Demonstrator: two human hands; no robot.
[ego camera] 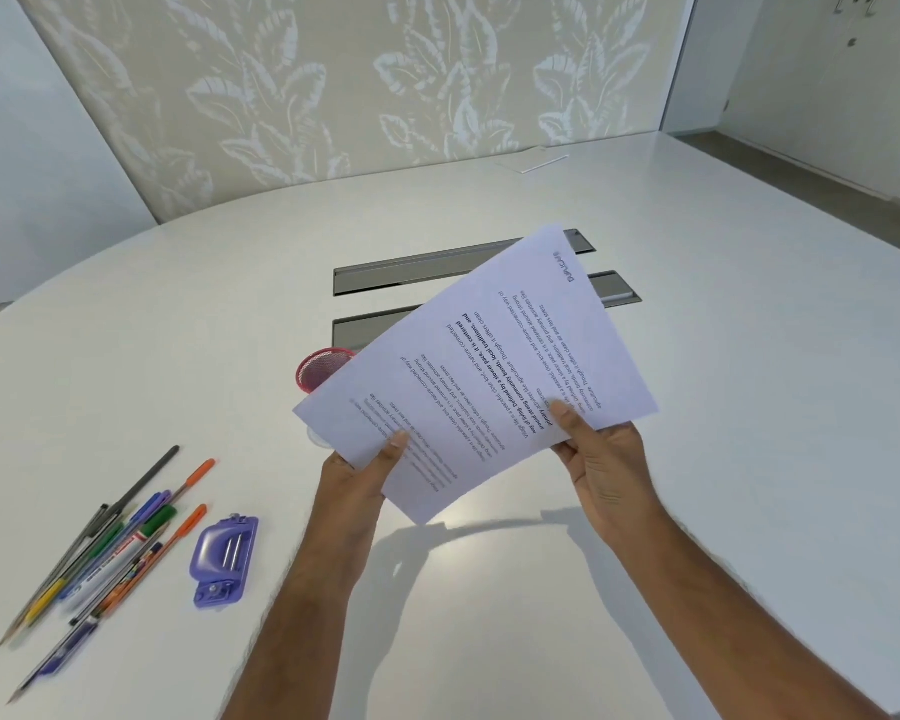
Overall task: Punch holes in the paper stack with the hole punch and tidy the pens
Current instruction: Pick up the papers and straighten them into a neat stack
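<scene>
Left grip [367, 467]: closed on paper stack [481, 371] (lifted off worktop [697, 511]).
Right grip [601, 454]: likewise clamps its edge.
Pen cup [319, 370]: behind left grip, contents hidden.
Pens [100, 553], hole punch [225, 559]: loose, left.

One paper stack [489, 366], two hands on it. One purple hole punch [224, 558] at 8 o'clock. Roughly ten pens [110, 543] in a loose pile beside it, exact count unclear. One pink mesh cup [320, 367]. Two grey table slots [411, 270] at 12.
</scene>
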